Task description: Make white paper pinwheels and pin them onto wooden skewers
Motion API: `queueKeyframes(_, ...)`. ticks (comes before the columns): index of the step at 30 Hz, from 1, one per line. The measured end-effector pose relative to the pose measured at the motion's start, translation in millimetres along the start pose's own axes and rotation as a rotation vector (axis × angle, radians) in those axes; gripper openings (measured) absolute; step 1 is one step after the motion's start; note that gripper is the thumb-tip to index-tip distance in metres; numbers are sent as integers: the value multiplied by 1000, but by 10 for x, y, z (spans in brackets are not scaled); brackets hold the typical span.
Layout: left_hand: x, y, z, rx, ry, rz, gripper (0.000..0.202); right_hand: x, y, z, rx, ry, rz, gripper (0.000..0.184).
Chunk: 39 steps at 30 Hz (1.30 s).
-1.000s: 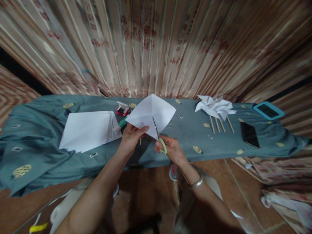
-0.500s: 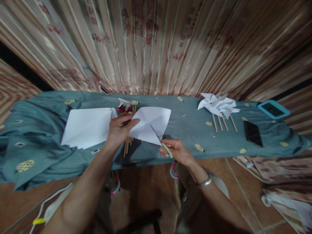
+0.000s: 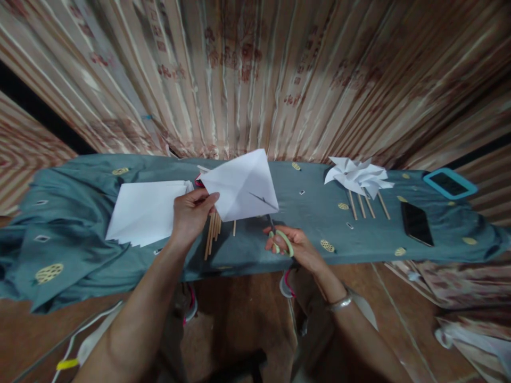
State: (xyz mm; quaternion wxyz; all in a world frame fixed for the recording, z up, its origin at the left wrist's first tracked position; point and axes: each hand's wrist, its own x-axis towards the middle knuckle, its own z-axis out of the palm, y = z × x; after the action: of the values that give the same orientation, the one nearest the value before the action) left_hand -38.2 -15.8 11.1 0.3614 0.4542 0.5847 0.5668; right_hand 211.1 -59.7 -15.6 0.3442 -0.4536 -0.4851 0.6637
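My left hand (image 3: 194, 211) pinches the left corner of a white sheet of paper (image 3: 239, 183), which is raised over the table. Crease lines cross the sheet, and a slit runs in from its lower right corner. My right hand (image 3: 291, 244) has its fingers in the light green handles of a pair of scissors (image 3: 284, 242). The scissors' blades reach up to the paper's lower right edge, one partly behind it. Under the sheet lie several thin wooden sticks (image 3: 213, 234), partly covered by the paper.
A stack of white paper (image 3: 143, 210) lies on the left of the cloth-covered table (image 3: 307, 223). Several paper pinwheels (image 3: 357, 175) on sticks lie to the right, near a black phone (image 3: 416, 222) and a blue-framed device (image 3: 450, 183). A pleated curtain (image 3: 255, 80) hangs behind.
The paper has tilted and turned, its far corner rising. The scissors have drawn back from the slit toward the sheet's lower right edge, and their handles have spread.
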Motion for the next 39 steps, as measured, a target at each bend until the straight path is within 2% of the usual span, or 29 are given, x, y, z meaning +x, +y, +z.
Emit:
queueKeyframes(4, 8, -27, -9, -30, 30, 1, 26, -14, 16, 12, 26, 41, -77, 58)
queueKeyframes(8, 1, 6, 59, -127, 59, -77, 22, -36, 67, 134, 31, -91, -75, 59)
queueKeyframes(12, 1, 31, 141, -205, 80, -94, 21, -35, 106, 288, 26, -180, -34, 56)
queueKeyframes(17, -32, 37, 207, -231, 56, -75, 13, 18, 116, 368, 17, -168, -19, 54)
queueKeyframes(23, -80, 62, 268, -249, 33, -96, 16, 76, 144, 360, 38, -142, -41, 54)
queueKeyframes(30, -117, 21, 278, -256, -4, -92, 10, 83, 126, 359, 16, -117, -32, 56)
queueKeyframes(39, -126, 35, 286, -259, 4, -109, 10, 91, 132, 363, 0, -111, -34, 55)
